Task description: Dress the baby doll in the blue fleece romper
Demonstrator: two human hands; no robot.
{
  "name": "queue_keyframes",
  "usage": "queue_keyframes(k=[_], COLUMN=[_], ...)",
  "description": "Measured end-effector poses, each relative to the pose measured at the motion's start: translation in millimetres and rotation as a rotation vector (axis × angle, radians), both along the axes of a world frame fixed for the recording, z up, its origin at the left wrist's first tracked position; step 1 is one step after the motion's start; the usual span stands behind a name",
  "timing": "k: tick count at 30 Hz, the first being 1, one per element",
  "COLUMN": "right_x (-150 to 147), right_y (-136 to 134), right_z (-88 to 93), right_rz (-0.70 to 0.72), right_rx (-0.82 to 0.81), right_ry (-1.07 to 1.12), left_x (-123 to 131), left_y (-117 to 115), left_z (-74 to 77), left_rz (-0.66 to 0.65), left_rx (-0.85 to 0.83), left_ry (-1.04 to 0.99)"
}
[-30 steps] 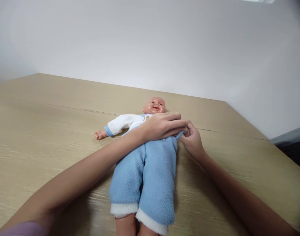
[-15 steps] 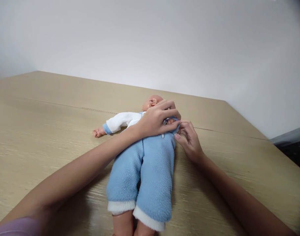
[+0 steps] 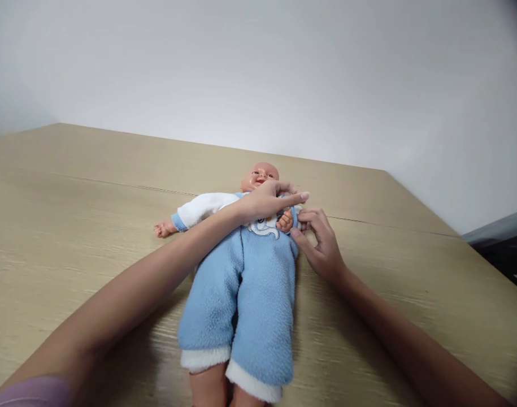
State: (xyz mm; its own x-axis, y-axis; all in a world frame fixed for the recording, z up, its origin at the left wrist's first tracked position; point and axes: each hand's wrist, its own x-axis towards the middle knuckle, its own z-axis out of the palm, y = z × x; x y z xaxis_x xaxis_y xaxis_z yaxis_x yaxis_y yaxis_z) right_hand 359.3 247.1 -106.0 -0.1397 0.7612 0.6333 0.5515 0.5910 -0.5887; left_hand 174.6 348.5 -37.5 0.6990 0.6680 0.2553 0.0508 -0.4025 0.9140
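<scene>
Doll [image 3: 245,271] in light-blue fleece, white cuffs; tan wood-grain table [image 3: 72,226].

No words, numbers or brand marks can be read anywhere. The doll [image 3: 258,176] wears a blue outfit [image 3: 250,288] with a white chest motif [image 3: 264,228], which shows no legible lettering.

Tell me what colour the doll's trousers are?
The doll wears light blue trousers with white fluffy cuffs; the head view shows them best.

a plastic baby doll in blue fleece trousers [image 3: 245,288] lies face-up on the pale wooden table [image 3: 72,226]; the left hand [image 3: 269,202] and the right hand [image 3: 320,243] meet at its chest.
</scene>
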Motion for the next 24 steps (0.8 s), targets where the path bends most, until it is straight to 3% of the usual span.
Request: queue_keyframes(k=[3, 10, 17, 24], right_x=[-2, -7, -6, 0], right_y=[0, -1, 6, 9], right_z=[-1.0, -3.3, -17.9, -30.8], right_rz=[-0.015, -0.074, -0.127, -0.156], right_rx=[0.005, -0.058, -0.471, -0.490], right_ry=[0.030, 0.170, 0.715, 0.673], left_x=[4, 6, 3, -7], left_y=[1, -5, -8, -6], left_z=[-3.5, -5.0, -9.3, -8.0], left_rz=[0.085, 0.115, 0.195, 0.158], left_rx=[0.066, 0.179, 0.406, 0.448], left_ry=[0.031, 0.096, 0.301, 0.420])
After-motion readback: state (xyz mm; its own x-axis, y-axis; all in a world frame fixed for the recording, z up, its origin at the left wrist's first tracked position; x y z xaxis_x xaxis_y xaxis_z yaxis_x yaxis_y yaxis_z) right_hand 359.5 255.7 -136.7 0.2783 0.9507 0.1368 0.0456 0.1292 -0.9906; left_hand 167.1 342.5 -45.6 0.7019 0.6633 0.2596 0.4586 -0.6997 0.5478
